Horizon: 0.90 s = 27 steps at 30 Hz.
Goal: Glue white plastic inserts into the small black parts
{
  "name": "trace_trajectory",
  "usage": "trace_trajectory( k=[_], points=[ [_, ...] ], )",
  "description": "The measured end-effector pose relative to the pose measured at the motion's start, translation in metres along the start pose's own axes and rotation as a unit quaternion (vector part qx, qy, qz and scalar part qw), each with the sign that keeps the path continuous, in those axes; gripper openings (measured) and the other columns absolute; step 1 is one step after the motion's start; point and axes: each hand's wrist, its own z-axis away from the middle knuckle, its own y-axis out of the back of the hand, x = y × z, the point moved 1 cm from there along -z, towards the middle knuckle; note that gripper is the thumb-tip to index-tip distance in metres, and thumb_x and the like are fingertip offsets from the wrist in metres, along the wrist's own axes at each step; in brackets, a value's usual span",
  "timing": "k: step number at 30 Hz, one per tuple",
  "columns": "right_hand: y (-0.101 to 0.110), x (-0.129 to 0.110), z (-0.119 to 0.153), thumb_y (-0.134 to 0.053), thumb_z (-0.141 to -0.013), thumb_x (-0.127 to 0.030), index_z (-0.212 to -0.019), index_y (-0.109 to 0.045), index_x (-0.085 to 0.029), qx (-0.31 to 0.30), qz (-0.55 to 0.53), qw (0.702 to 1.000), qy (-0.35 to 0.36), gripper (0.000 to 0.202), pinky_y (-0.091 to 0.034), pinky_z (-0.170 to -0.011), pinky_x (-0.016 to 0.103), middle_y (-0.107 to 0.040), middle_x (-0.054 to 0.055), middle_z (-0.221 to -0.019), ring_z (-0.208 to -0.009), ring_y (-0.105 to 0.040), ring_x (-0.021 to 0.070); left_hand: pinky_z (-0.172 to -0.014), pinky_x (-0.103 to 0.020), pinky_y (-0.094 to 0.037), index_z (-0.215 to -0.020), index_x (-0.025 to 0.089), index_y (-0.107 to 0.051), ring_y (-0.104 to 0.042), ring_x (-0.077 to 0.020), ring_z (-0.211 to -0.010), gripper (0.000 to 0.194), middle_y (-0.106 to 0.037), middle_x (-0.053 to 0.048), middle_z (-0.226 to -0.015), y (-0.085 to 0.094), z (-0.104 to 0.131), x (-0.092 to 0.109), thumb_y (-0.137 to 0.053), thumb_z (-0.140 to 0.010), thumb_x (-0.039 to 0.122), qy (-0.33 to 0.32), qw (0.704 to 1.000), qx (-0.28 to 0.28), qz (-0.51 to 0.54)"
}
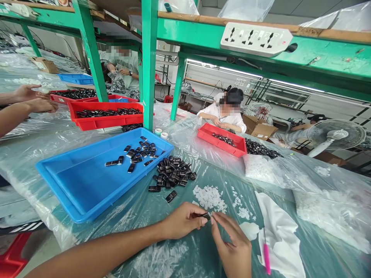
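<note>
My left hand (181,222) pinches a small black rectangular piece (206,216) between thumb and fingers, above the plastic-covered table. The thumb and forefinger of my right hand (233,241) come together at the piece's right end; a tiny whitish bit seems to lie between them, too small to name. Just beyond my hands is a heap of small white plastic parts (211,197). A pile of similar black pieces (175,172) lies further left, with one loose black piece (171,196) in front of it.
Black pieces lie in a blue tray (95,206) at left. A pink-handled tool (266,258) rests on white cloth (279,227). Red trays (107,122) stand behind. A green post (149,65) rises from the table. Another person's hands (31,100) are at far left; a co-worker (236,119) sits opposite.
</note>
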Motion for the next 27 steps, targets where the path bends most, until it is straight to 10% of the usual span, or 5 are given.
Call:
trace_trajectory(
  k=[14, 27],
  points=[
    [0.002, -0.005, -0.003, -0.052, -0.087, -0.016, -0.095, -0.064, -0.013, 0.013, 0.068, 0.986, 0.149, 0.015, -0.053, -0.072, 0.029, -0.069, 0.009, -0.086, -0.080, -0.066, 0.0177, -0.056, -0.022, -0.032, -0.081, 0.015, -0.060, -0.049, -0.0159, -0.067, 0.034, -0.056, -0.004, -0.072, 0.000, 0.003, 0.015, -0.037, -0.094, 0.036, -0.052, 0.983, 0.021, -0.173],
    [-0.002, -0.001, 0.003, -0.060, -0.082, -0.022, -0.092, -0.065, -0.019, 0.012, -0.026, 1.000, 0.003, 0.012, -0.052, -0.071, 0.025, -0.066, 0.007, -0.090, -0.082, -0.064, 0.0170, -0.058, -0.023, -0.035, -0.081, 0.015, -0.062, -0.048, -0.0160, -0.063, 0.036, -0.055, -0.003, -0.066, -0.001, 0.001, 0.013, -0.037, -0.093, 0.037, -0.065, 0.981, 0.018, -0.181]
  ],
)
